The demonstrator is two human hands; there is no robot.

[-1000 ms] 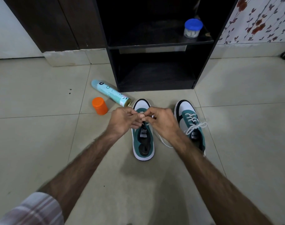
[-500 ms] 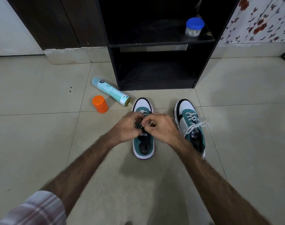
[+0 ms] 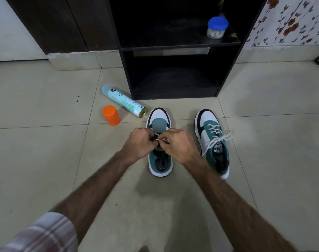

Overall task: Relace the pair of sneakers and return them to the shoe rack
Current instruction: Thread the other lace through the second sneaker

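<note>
From my head camera, looking down at the tiled floor (image 3: 46,160): my left hand (image 3: 138,144) and right hand (image 3: 178,146) meet over the middle of the left sneaker (image 3: 159,122), which sits at the centre of the view with its toe pointing to 12 o'clock, toward the rack (image 3: 173,48). Both hands have their fingers curled, and between their fingertips they pinch a white lace (image 3: 157,140) just above the shoe's tongue; how the lace runs under my fingers I cannot tell. My left hand sits at 9 o'clock of the lace and my right at 3 o'clock, knuckles nearly touching. The toe cap shows at 12 o'clock of my hands and the heel opening at 6 o'clock. The right sneaker (image 3: 212,142) stands apart at 3 o'clock of my right hand, not touched, already laced and tied in a bow, its toe also toward the rack. The rack stands at 12 o'clock, dark, with a blue-lidded jar (image 3: 217,27) on its upper shelf. At 10 o'clock of my left hand a spray can (image 3: 124,101) lies on its side, its open end near the left sneaker's toe, and an orange cap (image 3: 111,115) stands just beside it. My plaid sleeve (image 3: 42,233) shows at 7 o'clock.
</note>
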